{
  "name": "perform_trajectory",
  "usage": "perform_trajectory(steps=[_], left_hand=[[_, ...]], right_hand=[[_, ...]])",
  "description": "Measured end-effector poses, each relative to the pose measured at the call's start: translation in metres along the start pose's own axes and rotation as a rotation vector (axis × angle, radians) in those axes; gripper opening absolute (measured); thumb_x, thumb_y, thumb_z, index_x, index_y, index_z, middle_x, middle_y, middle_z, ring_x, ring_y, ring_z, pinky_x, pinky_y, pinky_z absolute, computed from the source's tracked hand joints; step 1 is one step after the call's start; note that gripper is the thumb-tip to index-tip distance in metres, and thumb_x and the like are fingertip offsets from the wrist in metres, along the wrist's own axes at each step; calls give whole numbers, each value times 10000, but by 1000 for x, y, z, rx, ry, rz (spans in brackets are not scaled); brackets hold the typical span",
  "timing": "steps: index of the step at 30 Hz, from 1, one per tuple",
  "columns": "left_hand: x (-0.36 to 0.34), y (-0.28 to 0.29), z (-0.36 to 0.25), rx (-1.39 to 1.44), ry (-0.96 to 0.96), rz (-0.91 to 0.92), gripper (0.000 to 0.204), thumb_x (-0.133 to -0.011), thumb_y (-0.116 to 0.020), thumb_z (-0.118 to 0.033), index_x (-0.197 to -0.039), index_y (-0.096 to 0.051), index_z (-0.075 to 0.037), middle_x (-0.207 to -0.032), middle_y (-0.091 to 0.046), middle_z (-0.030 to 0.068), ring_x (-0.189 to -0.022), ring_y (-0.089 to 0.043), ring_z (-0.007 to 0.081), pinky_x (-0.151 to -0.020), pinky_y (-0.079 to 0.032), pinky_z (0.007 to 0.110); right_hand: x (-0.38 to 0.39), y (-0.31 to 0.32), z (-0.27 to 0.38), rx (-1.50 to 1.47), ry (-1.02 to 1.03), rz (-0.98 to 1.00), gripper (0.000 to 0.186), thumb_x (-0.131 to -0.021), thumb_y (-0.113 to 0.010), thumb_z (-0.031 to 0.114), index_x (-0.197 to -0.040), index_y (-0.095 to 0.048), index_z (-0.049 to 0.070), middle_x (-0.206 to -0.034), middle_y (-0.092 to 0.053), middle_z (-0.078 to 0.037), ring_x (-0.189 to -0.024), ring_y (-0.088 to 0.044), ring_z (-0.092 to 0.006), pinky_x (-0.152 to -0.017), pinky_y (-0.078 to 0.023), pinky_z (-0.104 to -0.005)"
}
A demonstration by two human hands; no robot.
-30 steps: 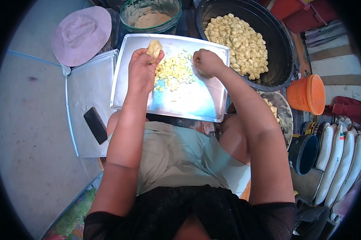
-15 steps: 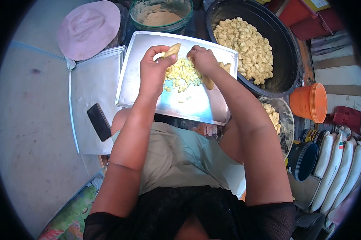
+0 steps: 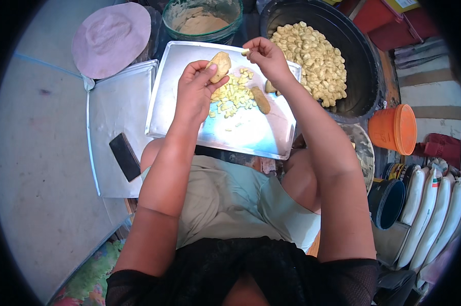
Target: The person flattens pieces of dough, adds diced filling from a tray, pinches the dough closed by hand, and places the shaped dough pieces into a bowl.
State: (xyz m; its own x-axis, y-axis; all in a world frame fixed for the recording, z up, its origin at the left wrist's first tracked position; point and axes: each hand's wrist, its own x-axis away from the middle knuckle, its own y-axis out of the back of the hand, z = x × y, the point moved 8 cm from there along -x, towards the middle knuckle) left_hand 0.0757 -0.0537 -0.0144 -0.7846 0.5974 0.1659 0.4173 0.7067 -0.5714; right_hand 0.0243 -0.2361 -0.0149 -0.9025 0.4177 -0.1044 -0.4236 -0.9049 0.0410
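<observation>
My left hand [image 3: 196,89] grips a pale yellow lump of dough [image 3: 220,65] above a metal tray [image 3: 251,135] resting on my lap. My right hand [image 3: 268,57] pinches a small piece of dough [image 3: 246,51] between its fingertips, just right of the lump. On the tray lie a heap of small cut dough pieces [image 3: 232,95] and a short roll of dough [image 3: 261,99]. A large black basin [image 3: 366,61] behind the tray holds many shaped dough pieces [image 3: 312,58].
A second metal tray [image 3: 113,112] with a black phone [image 3: 125,156] lies to the left. A pink round lid [image 3: 110,38] and a green bowl of flour [image 3: 202,20] stand at the back. An orange bucket [image 3: 394,128], a dark pot [image 3: 386,201] and white bottles [image 3: 434,199] are on the right.
Both hands have drawn closer to me over the tray. The right hand has pulled a small piece off the lump and lifted away from it.
</observation>
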Motion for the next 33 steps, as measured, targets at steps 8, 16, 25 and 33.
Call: perform_trajectory(steps=[8,16,25,33], left_hand=[[3,-14,6,225,-1,146,141,-910,-574,-88,-1011,-500,-23,-1096,-574,157,-1039,-582,244,-928,-491,371],[6,-21,3,192,-4,176,332,-916,-556,-64,-1227,-492,31,-1137,-568,144,-1032,-587,225,-897,-504,340],[4,-22,11,198,57,199,329,-878,-618,-52,-1176,-485,-10,-1103,-576,154,-993,-607,215,-849,-529,323],[6,-28,17,161,172,273,281,-902,-611,-107,-1135,-551,36,-1059,-611,150,-928,-634,199,-805,-562,307]], right_hand=[[47,-34,86,423,416,-30,194,-801,-694,146,-957,-658,36,-822,-635,-82,-746,-596,-180,-710,-491,-293],[46,-51,68,593,493,117,383,-755,-756,246,-1082,-639,87,-1185,-485,-117,-1120,-473,-275,-952,-394,-374],[49,-43,88,261,317,125,502,-742,-770,110,-1191,-548,75,-1240,-432,-80,-968,-514,-166,-791,-461,-286],[43,-31,73,274,174,215,353,-811,-716,152,-1135,-592,86,-897,-577,-38,-650,-528,-85,-594,-472,-232]])
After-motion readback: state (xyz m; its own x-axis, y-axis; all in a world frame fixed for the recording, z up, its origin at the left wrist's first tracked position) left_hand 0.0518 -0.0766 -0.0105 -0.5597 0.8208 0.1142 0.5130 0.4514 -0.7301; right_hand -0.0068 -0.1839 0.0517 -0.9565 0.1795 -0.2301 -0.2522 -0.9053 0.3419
